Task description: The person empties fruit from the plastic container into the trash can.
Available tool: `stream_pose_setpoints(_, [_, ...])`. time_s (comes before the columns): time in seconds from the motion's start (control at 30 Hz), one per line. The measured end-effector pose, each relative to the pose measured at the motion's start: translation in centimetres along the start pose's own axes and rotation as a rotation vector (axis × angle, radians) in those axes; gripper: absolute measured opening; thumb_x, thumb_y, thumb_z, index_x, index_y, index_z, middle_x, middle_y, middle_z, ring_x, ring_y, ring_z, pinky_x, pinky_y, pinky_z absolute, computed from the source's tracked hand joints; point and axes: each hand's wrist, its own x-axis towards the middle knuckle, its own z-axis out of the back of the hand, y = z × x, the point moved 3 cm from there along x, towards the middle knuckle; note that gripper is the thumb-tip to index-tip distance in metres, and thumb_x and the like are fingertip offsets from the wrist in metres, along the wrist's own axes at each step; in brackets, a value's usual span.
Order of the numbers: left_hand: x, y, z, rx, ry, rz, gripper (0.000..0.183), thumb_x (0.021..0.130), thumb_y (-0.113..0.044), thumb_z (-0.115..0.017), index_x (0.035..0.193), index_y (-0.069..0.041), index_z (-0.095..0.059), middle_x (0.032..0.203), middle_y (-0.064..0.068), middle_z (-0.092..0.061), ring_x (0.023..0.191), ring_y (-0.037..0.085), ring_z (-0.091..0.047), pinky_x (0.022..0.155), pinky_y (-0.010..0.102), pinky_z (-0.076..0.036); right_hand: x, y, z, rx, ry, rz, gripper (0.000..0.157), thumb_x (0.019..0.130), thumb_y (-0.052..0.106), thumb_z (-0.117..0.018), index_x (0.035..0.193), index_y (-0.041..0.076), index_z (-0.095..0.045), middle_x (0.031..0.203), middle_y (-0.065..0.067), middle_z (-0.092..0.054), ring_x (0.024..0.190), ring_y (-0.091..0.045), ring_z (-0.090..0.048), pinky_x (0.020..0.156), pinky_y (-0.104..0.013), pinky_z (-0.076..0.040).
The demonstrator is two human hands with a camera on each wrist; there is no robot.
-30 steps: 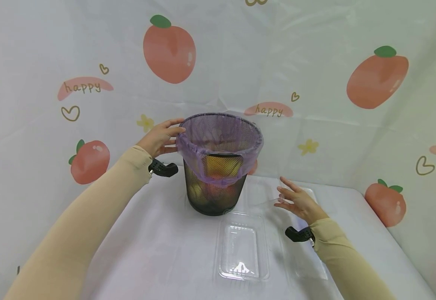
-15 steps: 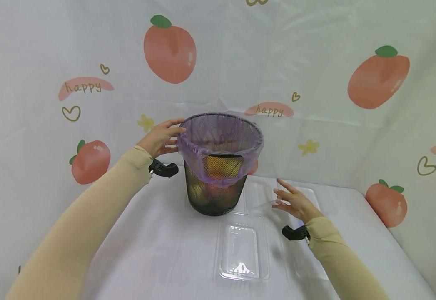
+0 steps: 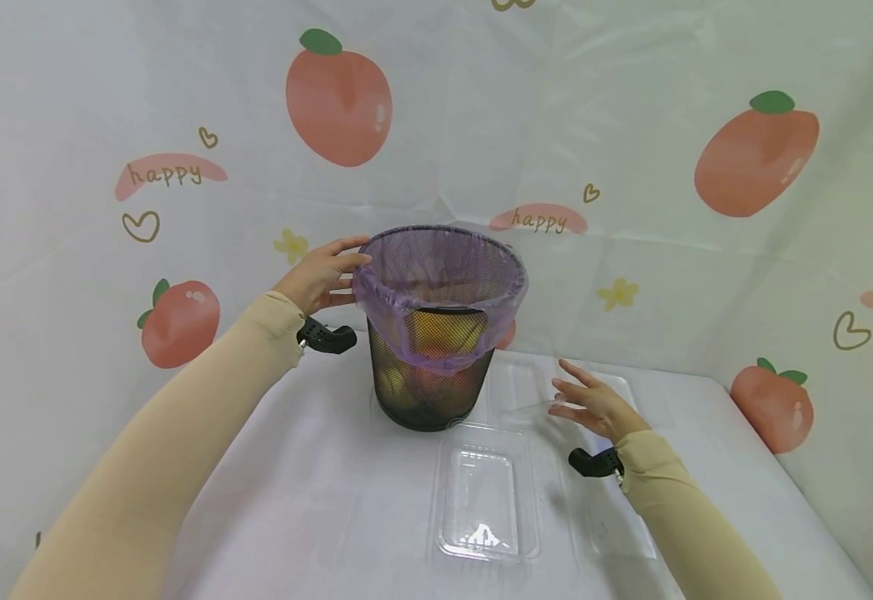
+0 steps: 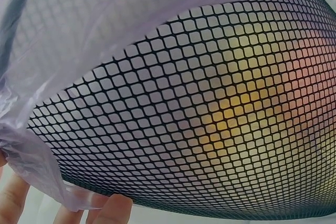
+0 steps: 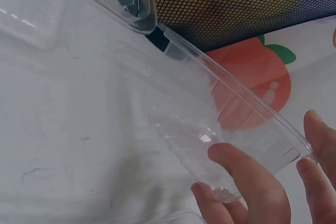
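Note:
A black mesh bin stands upright, with a purple bag liner folded over its rim. Yellow and red contents show through the mesh. My left hand rests its fairly straight fingers against the bin's left upper edge and the liner; in the left wrist view its fingertips touch the bin's side. To the right of the bin, my right hand holds a clear plastic container by one end, thumb and fingers bent around its wall. The container is tilted and hard to make out in the head view.
Another clear plastic container lies flat on the white-covered table in front of the bin. More clear plastic pieces lie under and beside my right hand, their outlines faint. Behind hangs a white cloth printed with fruit.
My right hand shifts slightly left and down with the clear plastic container, then a touch back right. My left hand stays at the bin's edge.

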Motion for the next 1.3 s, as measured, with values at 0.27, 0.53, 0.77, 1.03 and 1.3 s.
stream_pose_setpoints(0.27, [-0.1, 0.0, -0.1, 0.000, -0.001, 0.012, 0.055, 0.101, -0.023, -0.053, 0.151, -0.030, -0.033, 0.147, 0.007, -0.037, 0.123, 0.026, -0.048, 0.105, 0.043, -0.042, 0.3, -0.1, 0.7, -0.031, -0.020, -0.007, 0.072, 0.099, 0.005, -0.052, 0.156, 0.008, -0.007, 0.121, -0.012, -0.036, 0.096, -0.012, -0.051, 0.086, -0.030, -0.055])
stream_pose_setpoints(0.53, [-0.2, 0.0, -0.1, -0.001, 0.002, 0.015, 0.055, 0.100, -0.024, -0.054, 0.151, -0.031, -0.034, 0.137, 0.002, -0.042, 0.114, 0.021, -0.051, 0.100, 0.038, -0.045, 0.2, -0.2, 1.0, -0.050, -0.033, -0.017, 0.069, 0.099, -0.001, -0.048, 0.155, 0.003, -0.007, 0.149, -0.028, -0.021, 0.091, -0.006, -0.059, 0.089, -0.028, -0.054])
stream_pose_setpoints(0.77, [-0.3, -0.1, -0.2, 0.000, 0.002, 0.015, 0.055, 0.100, -0.024, -0.054, 0.151, -0.031, -0.034, 0.142, 0.005, -0.039, 0.117, 0.023, -0.050, 0.102, 0.040, -0.044, 0.4, -0.5, 1.2, -0.060, -0.079, -0.055, 0.068, 0.099, -0.004, -0.047, 0.154, 0.001, -0.009, 0.155, -0.033, -0.006, 0.075, -0.006, -0.064, 0.077, -0.021, -0.056])
stream_pose_setpoints(1.03, [-0.5, -0.1, -0.2, -0.008, 0.013, 0.014, 0.055, 0.101, -0.023, -0.052, 0.151, -0.030, -0.033, 0.147, 0.006, -0.036, 0.122, 0.024, -0.047, 0.104, 0.041, -0.042, 0.6, -0.9, 1.4, -0.076, -0.113, -0.081, 0.068, 0.097, -0.007, -0.049, 0.153, -0.002, -0.011, 0.154, -0.033, -0.007, 0.074, -0.008, -0.063, 0.077, -0.023, -0.056])
stream_pose_setpoints(1.3, [-0.4, 0.0, -0.3, -0.008, 0.016, 0.014, 0.055, 0.101, -0.024, -0.053, 0.152, -0.030, -0.032, 0.150, 0.007, -0.035, 0.126, 0.026, -0.046, 0.105, 0.042, -0.042, 0.6, -1.2, 1.6, -0.096, -0.101, -0.100, 0.067, 0.097, -0.008, -0.046, 0.153, -0.004, -0.009, 0.153, -0.036, -0.009, 0.074, -0.010, -0.066, 0.075, -0.020, -0.056])
